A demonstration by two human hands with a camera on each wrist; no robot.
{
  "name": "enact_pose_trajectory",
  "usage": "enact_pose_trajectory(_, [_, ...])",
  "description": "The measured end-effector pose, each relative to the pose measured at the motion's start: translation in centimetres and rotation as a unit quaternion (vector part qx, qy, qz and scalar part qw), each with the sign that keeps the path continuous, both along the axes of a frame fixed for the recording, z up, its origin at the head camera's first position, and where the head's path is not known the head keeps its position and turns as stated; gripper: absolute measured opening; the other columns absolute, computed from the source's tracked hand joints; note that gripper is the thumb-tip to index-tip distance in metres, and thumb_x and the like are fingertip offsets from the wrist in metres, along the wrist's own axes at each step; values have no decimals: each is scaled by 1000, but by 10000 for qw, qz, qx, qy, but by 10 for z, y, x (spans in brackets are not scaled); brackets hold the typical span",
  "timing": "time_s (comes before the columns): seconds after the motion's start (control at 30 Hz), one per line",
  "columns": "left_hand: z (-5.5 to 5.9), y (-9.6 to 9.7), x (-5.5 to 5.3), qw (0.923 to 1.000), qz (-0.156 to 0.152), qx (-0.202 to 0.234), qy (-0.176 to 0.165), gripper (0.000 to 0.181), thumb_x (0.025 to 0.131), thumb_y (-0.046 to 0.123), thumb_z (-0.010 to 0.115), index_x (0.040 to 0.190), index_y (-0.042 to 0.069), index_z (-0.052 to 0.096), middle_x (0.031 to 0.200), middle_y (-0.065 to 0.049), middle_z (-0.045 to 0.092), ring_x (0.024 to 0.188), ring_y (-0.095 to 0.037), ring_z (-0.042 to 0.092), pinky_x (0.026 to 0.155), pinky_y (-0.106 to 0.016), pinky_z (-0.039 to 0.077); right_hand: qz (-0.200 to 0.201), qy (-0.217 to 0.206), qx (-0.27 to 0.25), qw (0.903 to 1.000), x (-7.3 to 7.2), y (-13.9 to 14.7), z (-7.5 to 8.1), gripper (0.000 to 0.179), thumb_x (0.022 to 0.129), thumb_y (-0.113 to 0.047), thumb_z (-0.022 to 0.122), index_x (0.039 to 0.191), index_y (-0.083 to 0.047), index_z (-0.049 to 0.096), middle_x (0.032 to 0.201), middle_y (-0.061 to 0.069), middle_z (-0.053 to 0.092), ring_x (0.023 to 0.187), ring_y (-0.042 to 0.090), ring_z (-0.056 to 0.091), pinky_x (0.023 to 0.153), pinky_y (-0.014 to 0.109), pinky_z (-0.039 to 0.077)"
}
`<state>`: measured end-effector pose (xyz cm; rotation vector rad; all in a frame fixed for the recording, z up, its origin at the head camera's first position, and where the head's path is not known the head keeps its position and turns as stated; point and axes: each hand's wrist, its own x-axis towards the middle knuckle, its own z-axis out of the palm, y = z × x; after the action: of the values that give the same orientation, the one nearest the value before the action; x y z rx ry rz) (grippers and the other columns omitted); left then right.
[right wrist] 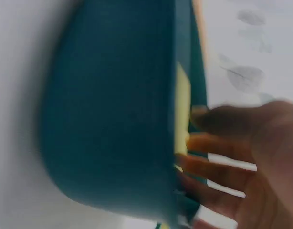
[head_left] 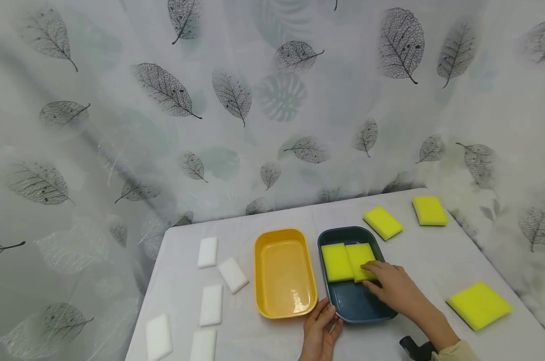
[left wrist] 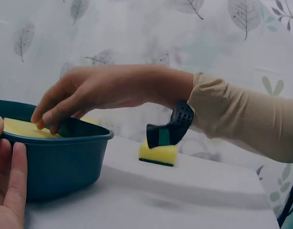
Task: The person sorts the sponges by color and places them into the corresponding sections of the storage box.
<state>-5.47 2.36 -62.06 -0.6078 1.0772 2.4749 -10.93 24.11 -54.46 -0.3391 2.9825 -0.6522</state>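
Two yellow sponges (head_left: 337,262) lie side by side in the dark blue basin (head_left: 360,315), one slightly overlapping the other. My right hand (head_left: 395,286) reaches over the basin's right rim, its fingers loosely bent and touching the right-hand sponge (head_left: 359,255). In the left wrist view, the fingertips of that hand (left wrist: 84,90) rest at the sponge (left wrist: 27,128) just inside the rim. Against the basin's near left corner, my left hand (head_left: 319,328) holds its fingers fairly straight, touching the outer wall (left wrist: 65,167). The right wrist view is blurred; fingers appear spread beside the sponge.
Left of the blue basin stands a yellow basin (head_left: 283,271) with nothing in it. Several white sponge blocks (head_left: 211,305) lie on the left of the table. Three more yellow sponges (head_left: 479,305) lie on the right. A leaf-patterned curtain (head_left: 254,125) hangs behind.
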Motion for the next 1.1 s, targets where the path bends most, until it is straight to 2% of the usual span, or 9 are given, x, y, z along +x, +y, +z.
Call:
enact_pose_trajectory(0.1, [0, 0, 0, 10000, 0, 3, 23, 22, 95, 8, 73, 115, 13, 66, 95, 8, 64, 87, -6, 63, 85, -24, 60, 238, -521, -907, 9942, -6, 15, 5, 42, 97, -25, 74, 133, -5, 67, 130, 15, 71, 113, 32, 69, 93, 54, 59])
enact_pose_trajectory(0.17, [-1, 1, 0, 10000, -4, 5, 44, 21, 95, 7, 72, 114, 13, 66, 94, 8, 64, 87, -6, 63, 85, -24, 60, 336, -781, -1357, 9871, -10, 26, 7, 42, 99, -27, 72, 136, -7, 65, 129, 13, 70, 109, 26, 69, 89, 46, 61])
enact_pose_trajectory(0.23, [-2, 1, 0, 10000, -9, 13, 73, 21, 95, 7, 72, 114, 13, 66, 94, 8, 64, 87, -6, 63, 85, -24, 60, 441, -923, -1720, 9798, -15, 35, 9, 43, 102, -28, 68, 139, -6, 63, 131, 14, 69, 109, 25, 68, 89, 41, 62])
enact_pose_trajectory(0.33, [-2, 1, -1, 10000, -5, 22, 85, 21, 95, 7, 73, 114, 13, 65, 94, 8, 64, 87, -6, 63, 85, -24, 60, 433, -1037, -2172, 9696, -21, 46, 10, 44, 105, -27, 63, 142, -4, 59, 137, 18, 66, 117, 30, 67, 92, 34, 61])
enact_pose_trajectory(0.43, [-1, 1, -1, 10000, -4, 34, 66, 21, 95, 7, 73, 113, 13, 65, 94, 8, 64, 86, -6, 63, 85, -24, 60, 336, -973, -2461, 9638, -28, 54, 10, 44, 106, -26, 61, 144, -3, 57, 143, 21, 63, 125, 40, 64, 94, 33, 61])
enact_pose_trajectory(0.67, [1, 1, 0, 10000, -5, 59, 75, 19, 95, 7, 73, 111, 14, 66, 93, 8, 64, 86, -5, 63, 84, -23, 61, -235, -629, -2560, 9643, -43, 61, 7, 46, 108, -29, 59, 146, -4, 56, 145, 21, 62, 129, 44, 60, 97, 41, 61])
enact_pose_trajectory(0.8, [1, 1, 0, 9999, 1, 59, 87, 18, 95, 7, 72, 111, 14, 66, 93, 8, 64, 86, -5, 62, 84, -23, 61, -473, -413, -2586, 9639, -51, 63, 2, 46, 109, -29, 57, 147, -4, 54, 145, 22, 60, 131, 45, 57, 104, 56, 55])
enact_pose_trajectory(0.93, [1, 2, -1, 10000, 15, 21, 15, 19, 96, 7, 72, 112, 14, 66, 94, 8, 63, 86, -6, 62, 84, -23, 61, -735, -375, -2675, 9600, -58, 66, -5, 50, 109, -32, 56, 150, -4, 51, 150, 24, 55, 134, 47, 53, 108, 68, 46])
enact_pose_trajectory(1.1, [0, 2, -1, 10000, 14, -16, -20, 18, 96, 6, 70, 111, 14, 66, 93, 8, 63, 87, -6, 62, 84, -23, 60, -1083, -278, -2836, 9524, -65, 70, -18, 58, 108, -36, 57, 154, -3, 44, 156, 26, 47, 135, 47, 51, 110, 69, 43])
